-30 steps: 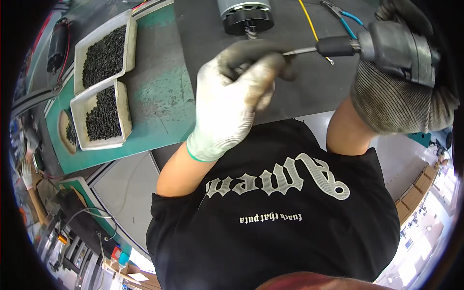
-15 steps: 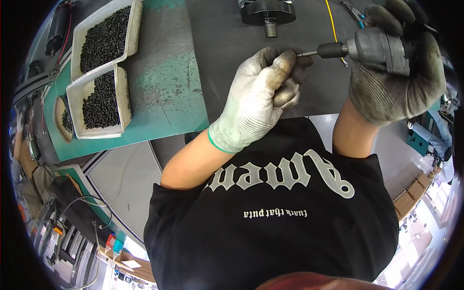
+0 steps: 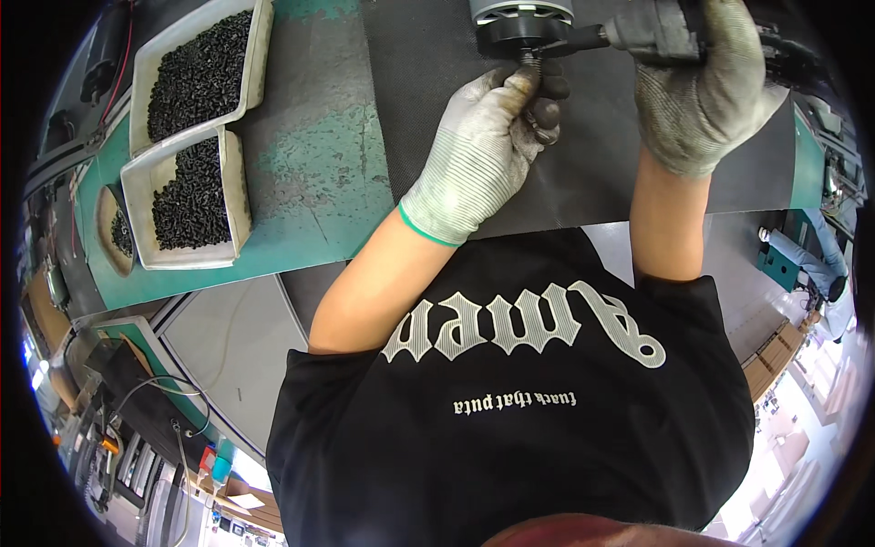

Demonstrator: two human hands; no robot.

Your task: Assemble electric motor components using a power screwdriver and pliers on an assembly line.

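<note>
A motor-like cylinder (image 3: 521, 13) with a black round end (image 3: 501, 38) stands at the top centre, its threaded shaft (image 3: 530, 57) pointing toward me. My left hand (image 3: 474, 155), in a whitish glove with dirty fingertips, is closed at that shaft, thumb and fingers pinched round it; whether a small part is also between them is hidden. In a grey-stained glove, my right hand (image 3: 697, 118) grips a grey power screwdriver (image 3: 658, 32) held sideways. Its dark nose (image 3: 583, 38) points left and reaches the black end, just above my left fingertips; the bit's tip cannot be made out.
On the green, worn tabletop (image 3: 314, 182) at left are a large pale bin (image 3: 256, 68) and a smaller one (image 3: 239, 196), both with many black screws. A round dish (image 3: 108, 232) holds a few more. Another person (image 3: 834, 305) is at the far right.
Both hands have moved up and away from me, to the motor. The screwdriver, its bit at my left fingers before, now has its nose against or beside the black end.
</note>
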